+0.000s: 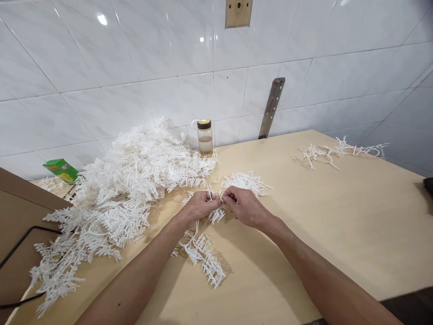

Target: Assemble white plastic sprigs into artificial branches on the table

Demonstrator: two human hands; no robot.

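White branched sprigs fill the middle of the view. My left hand [200, 206] is closed in a pinch on a white sprig [216, 214], whose lower part hangs beneath the fingers. Close beside it, my right hand [241, 205] pinches at the same spot; whatever lies between its fingertips is too small to make out. A small heap of white pieces [245, 181] lies just behind my right hand. Nearer to me, a loose white branch [204, 257] rests on the table. To the left rises a large pile of white branches [135, 167].
On the wooden table [338, 216], a bottle [205, 137] stands by the wall and bare white stems [338, 151] lie at the back right. A green packet [61, 169] and a brown box [27, 216] with a black cable are at the left.
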